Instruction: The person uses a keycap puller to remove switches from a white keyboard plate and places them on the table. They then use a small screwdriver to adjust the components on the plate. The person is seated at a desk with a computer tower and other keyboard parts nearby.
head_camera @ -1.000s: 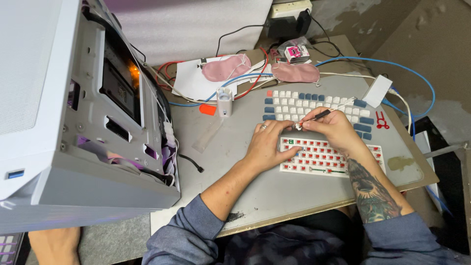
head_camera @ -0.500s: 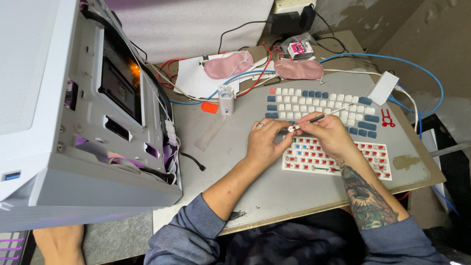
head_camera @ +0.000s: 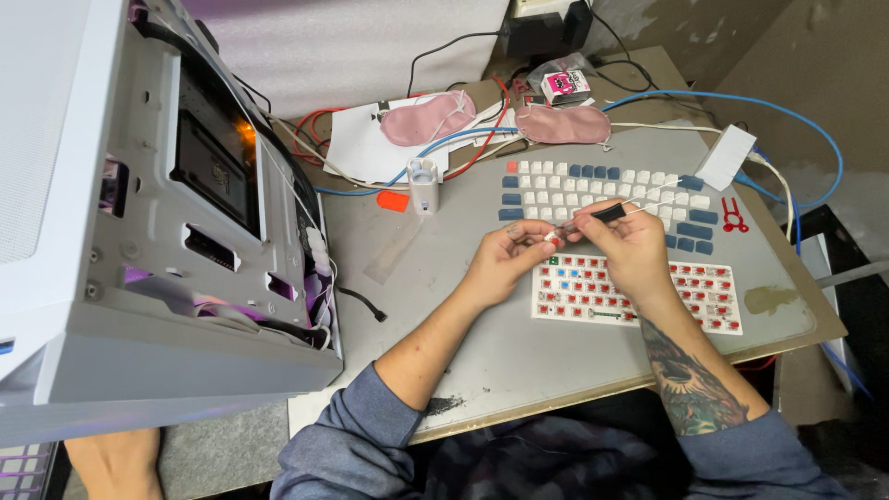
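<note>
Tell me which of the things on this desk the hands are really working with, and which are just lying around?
In use:
left hand pinching a small part
right hand holding a black-handled tool
keyboard base with bare switches
laid-out white and blue keycaps

Lying about:
two pink eye masks
open computer case
red puller
blue cable
small white container

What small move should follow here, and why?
Probably bring the small white piece pinched in the left hand down toward the bare keyboard base. The right hand holds a thin dark-handled tool with its tip at that piece, both raised just above the base's exposed red and blue switches.
</note>
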